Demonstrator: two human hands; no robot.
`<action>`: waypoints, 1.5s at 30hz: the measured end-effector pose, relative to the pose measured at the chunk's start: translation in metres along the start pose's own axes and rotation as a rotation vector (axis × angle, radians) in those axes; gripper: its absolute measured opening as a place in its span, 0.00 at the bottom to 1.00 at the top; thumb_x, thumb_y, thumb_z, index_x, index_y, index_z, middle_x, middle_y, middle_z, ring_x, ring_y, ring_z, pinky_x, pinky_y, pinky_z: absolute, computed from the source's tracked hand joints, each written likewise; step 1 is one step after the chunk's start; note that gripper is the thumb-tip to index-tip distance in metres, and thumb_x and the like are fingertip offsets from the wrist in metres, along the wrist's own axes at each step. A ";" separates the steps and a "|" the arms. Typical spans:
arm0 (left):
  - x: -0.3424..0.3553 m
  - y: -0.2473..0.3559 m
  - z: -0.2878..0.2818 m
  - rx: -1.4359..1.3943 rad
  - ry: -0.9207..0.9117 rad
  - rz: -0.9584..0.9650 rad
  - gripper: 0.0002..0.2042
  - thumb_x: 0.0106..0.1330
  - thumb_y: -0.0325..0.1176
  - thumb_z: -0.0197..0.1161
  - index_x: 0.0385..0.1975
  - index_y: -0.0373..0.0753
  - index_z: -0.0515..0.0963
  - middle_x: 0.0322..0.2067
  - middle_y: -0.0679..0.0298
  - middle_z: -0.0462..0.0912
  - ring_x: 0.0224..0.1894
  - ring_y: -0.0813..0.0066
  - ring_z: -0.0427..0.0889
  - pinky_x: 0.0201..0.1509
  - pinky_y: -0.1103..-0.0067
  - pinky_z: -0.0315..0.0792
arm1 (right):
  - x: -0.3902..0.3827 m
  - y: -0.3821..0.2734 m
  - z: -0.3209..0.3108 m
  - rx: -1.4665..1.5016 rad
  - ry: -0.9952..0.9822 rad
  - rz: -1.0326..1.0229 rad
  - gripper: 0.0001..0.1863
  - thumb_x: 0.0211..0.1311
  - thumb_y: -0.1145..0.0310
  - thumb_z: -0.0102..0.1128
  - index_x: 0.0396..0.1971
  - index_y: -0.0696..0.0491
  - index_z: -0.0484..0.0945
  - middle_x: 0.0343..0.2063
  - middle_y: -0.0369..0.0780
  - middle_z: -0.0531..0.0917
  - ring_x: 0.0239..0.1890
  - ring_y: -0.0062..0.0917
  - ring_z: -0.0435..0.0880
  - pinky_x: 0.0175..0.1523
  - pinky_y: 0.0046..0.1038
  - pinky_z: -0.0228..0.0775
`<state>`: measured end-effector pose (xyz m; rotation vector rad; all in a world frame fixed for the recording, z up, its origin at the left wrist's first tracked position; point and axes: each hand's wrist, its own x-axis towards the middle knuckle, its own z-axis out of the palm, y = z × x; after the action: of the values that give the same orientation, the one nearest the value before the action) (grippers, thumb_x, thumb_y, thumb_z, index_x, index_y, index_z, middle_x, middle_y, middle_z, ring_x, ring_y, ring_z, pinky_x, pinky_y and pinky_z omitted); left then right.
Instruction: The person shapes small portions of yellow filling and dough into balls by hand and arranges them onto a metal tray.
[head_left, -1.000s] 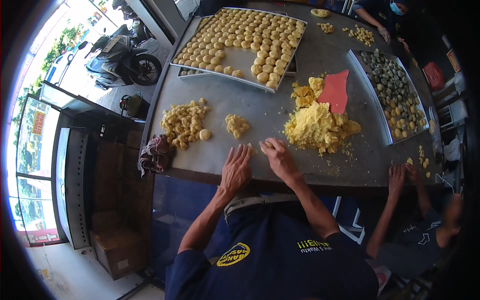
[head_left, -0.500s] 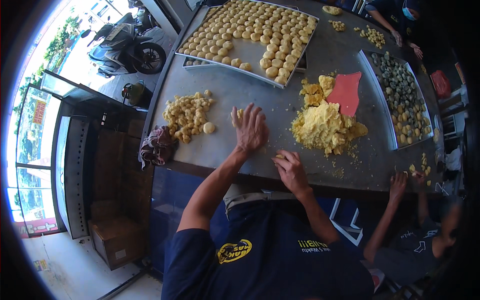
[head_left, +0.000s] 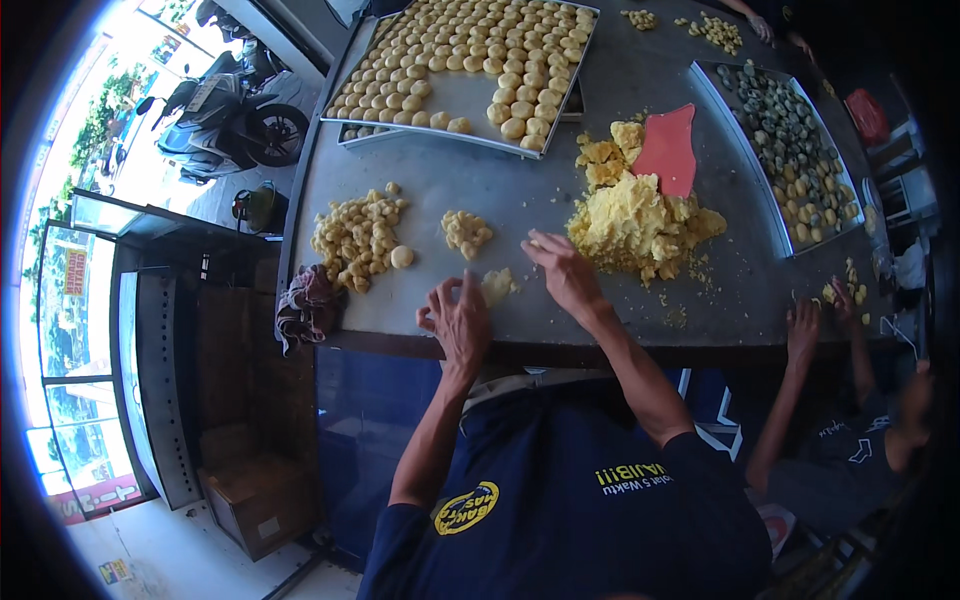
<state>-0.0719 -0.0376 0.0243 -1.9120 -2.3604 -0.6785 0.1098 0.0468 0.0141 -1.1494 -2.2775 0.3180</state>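
On the grey metal table, my left hand [head_left: 459, 322] hovers near the front edge, its fingers loosely bent and apart, with nothing visible in them. Just right of it lies a thin, pale piece of flattened dough [head_left: 498, 286]. My right hand [head_left: 568, 274] reaches beside a crumbly yellow mound [head_left: 640, 225], fingers drawn together; whatever they may hold is too small to make out. A little cluster of dough pieces [head_left: 466, 233] sits beyond my left hand. Farther left is a larger heap of dough pieces [head_left: 355, 240], with one smooth round ball [head_left: 402, 257] at its side.
A tray of round dough balls [head_left: 330, 122] stands at the back on another tray. A red scraper [head_left: 666, 150] leans on the mound. At right is a tray of dark and yellow pieces [head_left: 745, 150]; a co-worker's hands [head_left: 803, 330] work nearby. A crumpled cloth [head_left: 308, 302] lies at the left corner.
My left hand has drawn back toward the table edge, uncovering the small cluster of dough pieces. My right hand has moved forward toward the mound. The flattened dough now shows between them.
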 end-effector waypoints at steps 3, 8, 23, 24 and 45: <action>-0.012 0.004 0.009 -0.120 -0.036 0.031 0.13 0.60 0.31 0.61 0.45 0.47 0.79 0.37 0.63 0.77 0.48 0.65 0.73 0.52 0.62 0.54 | -0.012 -0.016 -0.001 -0.087 -0.057 -0.012 0.21 0.58 0.80 0.53 0.53 0.58 0.77 0.55 0.45 0.76 0.57 0.36 0.74 0.59 0.30 0.73; 0.001 0.007 0.015 -0.452 -0.083 -0.194 0.08 0.67 0.32 0.58 0.43 0.40 0.76 0.36 0.61 0.80 0.43 0.60 0.77 0.50 0.63 0.63 | -0.039 -0.041 -0.043 0.018 -0.336 0.101 0.23 0.57 0.79 0.56 0.55 0.60 0.74 0.52 0.44 0.74 0.53 0.36 0.73 0.59 0.31 0.70; 0.016 0.004 0.001 -1.237 -0.284 -0.514 0.17 0.71 0.39 0.60 0.44 0.28 0.81 0.34 0.65 0.84 0.37 0.82 0.79 0.42 0.84 0.72 | -0.061 -0.043 -0.010 0.090 -0.143 -0.033 0.24 0.54 0.82 0.52 0.53 0.61 0.75 0.49 0.47 0.76 0.51 0.41 0.75 0.60 0.32 0.69; 0.018 0.007 -0.004 -1.160 -0.294 -0.516 0.17 0.70 0.39 0.60 0.45 0.27 0.81 0.35 0.65 0.84 0.37 0.82 0.79 0.42 0.85 0.72 | -0.059 -0.045 -0.007 0.084 -0.107 0.001 0.23 0.54 0.83 0.53 0.52 0.60 0.76 0.50 0.47 0.76 0.52 0.42 0.75 0.59 0.33 0.69; 0.008 0.037 0.023 -1.454 -0.351 -0.346 0.15 0.69 0.33 0.63 0.49 0.28 0.80 0.39 0.62 0.85 0.39 0.81 0.80 0.48 0.82 0.74 | -0.032 -0.048 -0.028 0.878 0.216 0.473 0.16 0.62 0.73 0.64 0.49 0.60 0.80 0.43 0.45 0.83 0.42 0.29 0.84 0.45 0.27 0.78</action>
<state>-0.0332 -0.0168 0.0177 -1.8884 -2.5752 -2.8815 0.1097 -0.0087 0.0462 -1.1211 -1.3757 1.1681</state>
